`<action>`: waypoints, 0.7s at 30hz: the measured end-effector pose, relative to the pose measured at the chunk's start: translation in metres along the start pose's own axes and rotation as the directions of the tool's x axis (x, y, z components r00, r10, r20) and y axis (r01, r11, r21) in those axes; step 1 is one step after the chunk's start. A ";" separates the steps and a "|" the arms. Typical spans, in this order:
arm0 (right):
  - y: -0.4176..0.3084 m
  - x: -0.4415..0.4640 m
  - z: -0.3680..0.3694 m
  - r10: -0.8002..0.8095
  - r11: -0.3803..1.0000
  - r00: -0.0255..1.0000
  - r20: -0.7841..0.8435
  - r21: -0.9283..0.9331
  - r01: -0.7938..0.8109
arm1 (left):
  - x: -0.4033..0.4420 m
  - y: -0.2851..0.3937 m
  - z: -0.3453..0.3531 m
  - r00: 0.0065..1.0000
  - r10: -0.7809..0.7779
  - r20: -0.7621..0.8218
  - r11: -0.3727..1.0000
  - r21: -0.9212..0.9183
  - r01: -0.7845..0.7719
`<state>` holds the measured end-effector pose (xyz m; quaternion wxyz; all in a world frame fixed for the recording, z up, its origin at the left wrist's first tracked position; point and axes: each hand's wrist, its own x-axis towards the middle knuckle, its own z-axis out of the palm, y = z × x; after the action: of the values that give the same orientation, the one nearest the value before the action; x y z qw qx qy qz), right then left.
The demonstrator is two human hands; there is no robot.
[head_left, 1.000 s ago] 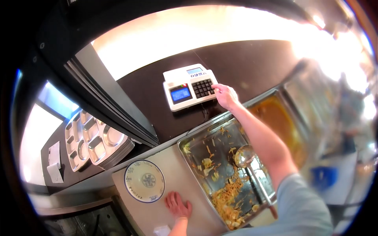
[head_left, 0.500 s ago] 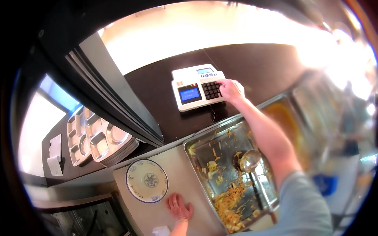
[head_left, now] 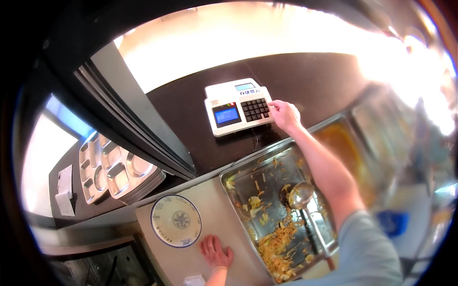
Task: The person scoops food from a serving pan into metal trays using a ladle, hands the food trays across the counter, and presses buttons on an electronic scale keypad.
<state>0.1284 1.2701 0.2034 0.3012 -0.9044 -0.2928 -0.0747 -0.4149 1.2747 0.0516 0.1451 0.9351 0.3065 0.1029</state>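
Note:
My right hand [head_left: 285,116] is at the right edge of a white card payment machine [head_left: 240,107], its fingers curled in with the tips beside the black keypad [head_left: 255,110]. I see nothing held in it. On the machine, the blue screen [head_left: 226,115] is lit, with red and green lights above it. My left hand [head_left: 217,252] lies flat on the pale counter [head_left: 222,205], fingers spread a little and holding nothing. Just above and left of it is a white plate [head_left: 176,220] with a blue rim and a printed centre.
A metal food tray [head_left: 248,183] holds shredded food [head_left: 276,250] and a ladle [head_left: 301,195]. Stacked compartment trays [head_left: 125,174] stand at left behind a dark post [head_left: 143,109]. A second tray [head_left: 341,140] is at right. A small white packet [head_left: 194,280] lies near my left wrist.
My right hand has drawn back slightly to the right, off the keypad's top right keys, and its pointing finger has curled in. My left hand stays on the counter. The view has shifted slightly.

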 end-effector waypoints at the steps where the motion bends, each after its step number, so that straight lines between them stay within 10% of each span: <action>1: 0.001 -0.001 0.000 -0.016 1.000 1.000 -0.010 0.002 0.016 | -0.001 -0.001 0.001 1.000 0.002 0.006 1.000 0.009 -0.002; 21: -0.001 0.002 0.012 -0.038 0.999 0.999 -0.015 -0.009 0.038 | -0.001 -0.002 -0.001 0.999 -0.015 0.041 1.000 0.014 0.014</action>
<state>0.1288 1.2787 0.1944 0.2981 -0.8993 -0.3075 -0.0885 -0.4170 1.2758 0.0513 0.1459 0.9358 0.3108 0.0804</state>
